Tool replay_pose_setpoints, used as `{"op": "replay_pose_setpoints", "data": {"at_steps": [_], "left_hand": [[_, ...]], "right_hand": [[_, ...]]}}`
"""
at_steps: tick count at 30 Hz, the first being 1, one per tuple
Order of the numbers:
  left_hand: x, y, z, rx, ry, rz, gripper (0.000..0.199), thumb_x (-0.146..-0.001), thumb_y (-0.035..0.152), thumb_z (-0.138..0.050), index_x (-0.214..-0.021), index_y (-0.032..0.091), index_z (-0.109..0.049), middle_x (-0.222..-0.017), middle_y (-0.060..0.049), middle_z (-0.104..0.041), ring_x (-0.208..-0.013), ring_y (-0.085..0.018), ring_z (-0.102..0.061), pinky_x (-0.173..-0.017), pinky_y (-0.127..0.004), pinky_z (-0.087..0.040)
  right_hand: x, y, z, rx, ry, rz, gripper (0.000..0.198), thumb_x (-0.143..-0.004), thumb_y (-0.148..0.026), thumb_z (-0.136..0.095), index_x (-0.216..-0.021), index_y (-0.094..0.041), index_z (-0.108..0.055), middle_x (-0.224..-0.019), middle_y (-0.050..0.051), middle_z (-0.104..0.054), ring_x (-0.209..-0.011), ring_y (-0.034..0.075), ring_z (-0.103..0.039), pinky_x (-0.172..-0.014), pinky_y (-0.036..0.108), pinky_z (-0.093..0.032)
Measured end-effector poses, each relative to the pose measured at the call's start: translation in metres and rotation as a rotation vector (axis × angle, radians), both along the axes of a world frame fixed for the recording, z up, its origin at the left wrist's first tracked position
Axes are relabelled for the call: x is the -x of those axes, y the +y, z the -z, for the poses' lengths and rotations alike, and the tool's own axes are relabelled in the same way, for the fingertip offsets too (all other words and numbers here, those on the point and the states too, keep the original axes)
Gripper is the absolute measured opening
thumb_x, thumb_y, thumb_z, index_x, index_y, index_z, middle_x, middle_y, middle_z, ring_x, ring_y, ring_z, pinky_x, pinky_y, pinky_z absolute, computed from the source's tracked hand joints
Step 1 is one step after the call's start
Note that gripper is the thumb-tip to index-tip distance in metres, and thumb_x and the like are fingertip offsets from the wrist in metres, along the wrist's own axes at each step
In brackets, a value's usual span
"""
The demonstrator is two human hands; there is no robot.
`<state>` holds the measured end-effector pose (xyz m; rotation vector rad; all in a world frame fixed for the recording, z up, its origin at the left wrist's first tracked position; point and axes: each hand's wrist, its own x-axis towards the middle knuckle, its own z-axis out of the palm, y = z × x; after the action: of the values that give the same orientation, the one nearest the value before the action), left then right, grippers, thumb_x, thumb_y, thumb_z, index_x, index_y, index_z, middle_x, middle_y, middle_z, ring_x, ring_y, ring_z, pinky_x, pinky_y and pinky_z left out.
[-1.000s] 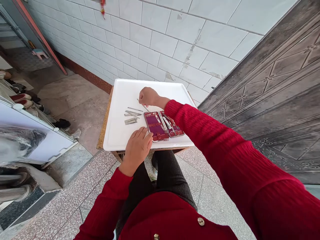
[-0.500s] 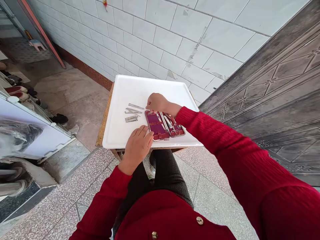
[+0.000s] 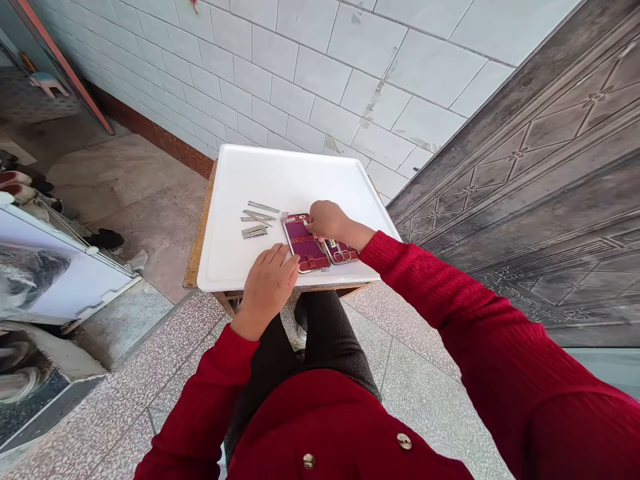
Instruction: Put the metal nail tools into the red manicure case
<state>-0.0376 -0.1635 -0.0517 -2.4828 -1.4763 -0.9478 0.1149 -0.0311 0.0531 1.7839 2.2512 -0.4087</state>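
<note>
An open manicure case (image 3: 306, 248) with purple lining and a dark red edge lies on the white tabletop (image 3: 240, 175). My left hand (image 3: 270, 283) rests flat at the near left, fingers stretched, its thumb against the case's edge. Over the middle of the case, my right hand (image 3: 329, 220) is closed in a pinch; what sits between its fingertips is hidden. Small scissors (image 3: 342, 255) and other metal tools fill the right half, partly covered by that hand. Left of the case lie a nail clipper (image 3: 255, 232), several crossed slim metal tools (image 3: 257, 218) and a separate thin one (image 3: 264, 207).
A white tiled wall (image 3: 280, 73) stands behind the table. On the right is a grey patterned metal door (image 3: 540, 173). A rack with shoes (image 3: 20, 187) and a white panel (image 3: 60, 253) stand at the left. My legs (image 3: 335, 340) are under the table's near edge.
My right hand has moved from the case's far left corner toward its middle, nearer me. The left hand stays beside the case. The view has shifted slightly.
</note>
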Motion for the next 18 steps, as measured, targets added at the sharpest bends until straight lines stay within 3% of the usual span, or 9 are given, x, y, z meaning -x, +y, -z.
{"op": "replay_pose_setpoints", "data": {"at_steps": [6,18], "left_hand": [[-0.001,0.0015,0.0025,-0.017,-0.021,-0.005,0.029,-0.106,0.021,-0.048,-0.121,0.02,-0.073,-0.131,-0.016,-0.073,-0.131,-0.032,-0.066,-0.106,-0.051,-0.056],[-0.002,0.0027,0.0032,-0.075,0.028,-0.015,0.029,-0.108,0.021,-0.046,-0.119,0.016,-0.073,-0.129,-0.016,-0.074,-0.127,-0.032,-0.067,-0.105,-0.05,-0.057]], "right_hand": [[-0.001,0.0108,-0.0008,0.101,0.124,0.12,0.026,-0.091,-0.013,-0.068,-0.066,-0.016,-0.072,-0.057,0.003,-0.072,-0.06,0.017,-0.073,-0.065,0.025,-0.059],[0.0059,0.0067,-0.0039,0.071,0.098,0.042,0.019,-0.09,-0.008,-0.068,-0.075,-0.014,-0.079,-0.056,0.004,-0.072,-0.072,0.023,-0.079,-0.08,0.03,-0.063]]}}
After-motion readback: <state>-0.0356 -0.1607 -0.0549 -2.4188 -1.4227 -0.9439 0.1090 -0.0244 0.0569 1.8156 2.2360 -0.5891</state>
